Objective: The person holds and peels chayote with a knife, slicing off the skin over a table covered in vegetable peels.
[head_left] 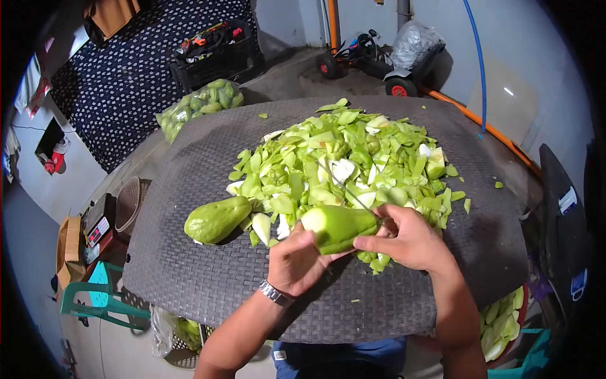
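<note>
My left hand point(294, 260), with a metal watch on its wrist, is closed around a green chayote point(344, 228) from below. A pale cut patch shows at the chayote's left end. At its other end, my right hand point(416, 241) has its thumb and fingers against the skin. From that hand a thin knife point(356, 197) points up and left over the peels; its handle is hidden by the fingers. Behind both hands spreads a heap of chayote peels and cut pieces point(353, 148). Another chayote point(218, 220), unpeeled, lies left of the heap.
The dark woven-pattern table point(189, 278) has rounded edges. Beyond it lies a plastic bag of chayotes point(202, 104). A green plastic chair point(104, 294) and a scale point(99, 227) stand at the left. Below the right edge, a container holds pale green pieces point(503, 325).
</note>
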`<state>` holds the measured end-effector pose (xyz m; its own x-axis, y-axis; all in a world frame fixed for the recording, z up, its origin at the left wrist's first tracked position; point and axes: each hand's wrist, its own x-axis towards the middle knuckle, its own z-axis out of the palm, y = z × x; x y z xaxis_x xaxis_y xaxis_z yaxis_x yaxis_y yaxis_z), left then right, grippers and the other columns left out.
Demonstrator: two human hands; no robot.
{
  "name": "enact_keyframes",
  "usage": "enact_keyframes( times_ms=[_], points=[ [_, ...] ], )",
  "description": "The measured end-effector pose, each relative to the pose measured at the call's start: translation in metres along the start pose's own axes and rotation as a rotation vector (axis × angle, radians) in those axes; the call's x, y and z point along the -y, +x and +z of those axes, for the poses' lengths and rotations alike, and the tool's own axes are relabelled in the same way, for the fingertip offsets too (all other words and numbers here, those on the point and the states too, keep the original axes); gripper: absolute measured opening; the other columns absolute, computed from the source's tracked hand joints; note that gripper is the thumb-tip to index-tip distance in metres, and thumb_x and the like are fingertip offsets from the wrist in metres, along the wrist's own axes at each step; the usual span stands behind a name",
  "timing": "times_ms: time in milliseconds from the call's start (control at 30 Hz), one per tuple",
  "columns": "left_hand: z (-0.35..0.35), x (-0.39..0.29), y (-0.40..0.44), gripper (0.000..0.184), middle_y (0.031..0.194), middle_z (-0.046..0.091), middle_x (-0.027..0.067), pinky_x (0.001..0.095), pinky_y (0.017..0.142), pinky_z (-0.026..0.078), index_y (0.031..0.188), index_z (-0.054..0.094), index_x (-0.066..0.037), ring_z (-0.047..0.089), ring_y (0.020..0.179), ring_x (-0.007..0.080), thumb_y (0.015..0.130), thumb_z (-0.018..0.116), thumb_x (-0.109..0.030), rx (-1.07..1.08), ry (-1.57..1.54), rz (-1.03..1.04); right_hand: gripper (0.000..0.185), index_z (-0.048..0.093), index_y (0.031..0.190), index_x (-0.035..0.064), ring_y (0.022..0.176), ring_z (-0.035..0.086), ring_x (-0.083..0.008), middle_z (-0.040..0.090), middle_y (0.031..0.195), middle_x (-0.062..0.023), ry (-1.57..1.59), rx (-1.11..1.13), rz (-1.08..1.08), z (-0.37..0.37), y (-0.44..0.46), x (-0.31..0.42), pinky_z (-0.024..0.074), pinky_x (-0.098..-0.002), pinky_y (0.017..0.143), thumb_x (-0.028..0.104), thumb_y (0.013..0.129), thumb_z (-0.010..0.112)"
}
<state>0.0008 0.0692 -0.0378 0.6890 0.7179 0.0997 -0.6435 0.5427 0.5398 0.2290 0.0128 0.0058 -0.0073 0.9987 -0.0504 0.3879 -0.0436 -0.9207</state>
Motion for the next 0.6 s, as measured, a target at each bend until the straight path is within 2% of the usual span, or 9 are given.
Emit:
enact_keyframes(
  times_ms=[33,133,167,267,400,433,467,533,600],
  points=[
    [0.000,0.004,0.001,0.069,0.152,0.050,0.0223,0.0550,0.115,0.046,0.155,0.036,0.000,0.053,0.139,0.0378,0.103,0.058,-0.040,0.000,-0.147,0.003,0.059,0.067,0.123,-0.0047,0.066,0.056,-0.0064,0.065,0.076,-0.0003,0.025,-0.029,-0.021,0.005,0.000,-0.003,0.0459,-0.0264,0.059,0.033,0.084,0.090],
    [0.005,0.000,0.007,0.071,0.150,0.053,0.0222,0.0527,0.112,0.050,0.154,0.039,0.000,0.058,0.134,0.0363,0.106,0.051,-0.050,-0.162,-0.037,-0.149,0.051,0.069,0.119,-0.0016,0.067,0.054,-0.0053,0.064,0.078,0.0009,0.128,-0.128,-0.099,0.007,0.003,-0.006,0.0453,-0.0257,0.061,0.029,0.084,0.091],
    [0.003,-0.002,0.006,0.068,0.147,0.055,0.0218,0.0539,0.104,0.056,0.154,0.039,0.001,0.063,0.128,0.0357,0.106,0.054,-0.045,-0.153,-0.053,-0.218,0.049,0.069,0.117,-0.0006,0.068,0.054,-0.0051,0.064,0.079,0.0013,0.166,-0.161,-0.130,0.005,0.004,-0.006,0.0450,-0.0255,0.062,0.028,0.084,0.091],
    [0.000,-0.003,0.002,0.064,0.143,0.058,0.0216,0.0554,0.098,0.060,0.152,0.041,0.001,0.065,0.124,0.0351,0.105,0.056,-0.040,-0.116,0.039,-0.307,0.047,0.069,0.116,-0.0003,0.070,0.053,-0.0048,0.065,0.082,0.0020,0.172,-0.170,-0.116,0.001,0.006,-0.004,0.0457,-0.0251,0.065,0.027,0.084,0.091],
    [0.009,0.001,-0.004,0.057,0.131,0.065,0.0196,0.0575,0.092,0.061,0.146,0.048,0.000,0.068,0.115,0.0345,0.103,0.058,-0.036,-0.146,-0.009,-0.217,0.053,0.067,0.096,0.0002,0.058,0.056,-0.0138,0.061,0.067,-0.0057,-0.235,-0.320,-0.232,0.005,0.002,0.003,0.0463,-0.0323,0.056,0.047,0.084,0.088],
    [0.008,0.002,-0.002,0.057,0.128,0.066,0.0185,0.0558,0.084,0.063,0.144,0.049,0.000,0.069,0.111,0.0353,0.103,0.057,-0.038,-0.201,-0.014,-0.175,0.063,0.061,0.086,0.0006,0.054,0.060,-0.0238,0.060,0.062,-0.0102,-0.276,-0.305,-0.297,0.008,0.001,0.004,0.0475,-0.0381,0.055,0.059,0.082,0.084],
    [0.003,-0.001,-0.001,0.059,0.128,0.066,0.0185,0.0542,0.078,0.064,0.142,0.050,0.000,0.070,0.110,0.0352,0.103,0.057,-0.044,-0.227,0.000,-0.167,0.068,0.060,0.085,0.0015,0.057,0.065,-0.0308,0.064,0.069,-0.0129,-0.403,-0.291,-0.357,0.011,-0.002,0.007,0.0512,-0.0410,0.058,0.065,0.079,0.084],
    [-0.008,-0.002,0.000,0.063,0.128,0.067,0.0204,0.0493,0.081,0.066,0.142,0.052,-0.003,0.072,0.108,0.0358,0.102,0.057,-0.051,-0.269,-0.193,-0.127,0.073,0.058,0.084,0.0023,0.061,0.068,-0.0368,0.065,0.073,-0.0147,-0.477,-0.215,-0.487,0.021,-0.003,0.003,0.0540,-0.0443,0.059,0.072,0.076,0.081],
    [-0.002,-0.007,0.005,0.061,0.113,0.073,0.0194,0.0473,0.088,0.062,0.132,0.061,-0.004,0.074,0.101,0.0346,0.102,0.055,-0.057,-0.441,-0.171,-0.111,0.075,0.059,0.085,0.0025,0.061,0.069,-0.0369,0.064,0.074,-0.0143,-0.553,-0.168,-0.524,0.031,-0.008,0.008,0.0553,-0.0451,0.058,0.074,0.075,0.079]
  ],
)
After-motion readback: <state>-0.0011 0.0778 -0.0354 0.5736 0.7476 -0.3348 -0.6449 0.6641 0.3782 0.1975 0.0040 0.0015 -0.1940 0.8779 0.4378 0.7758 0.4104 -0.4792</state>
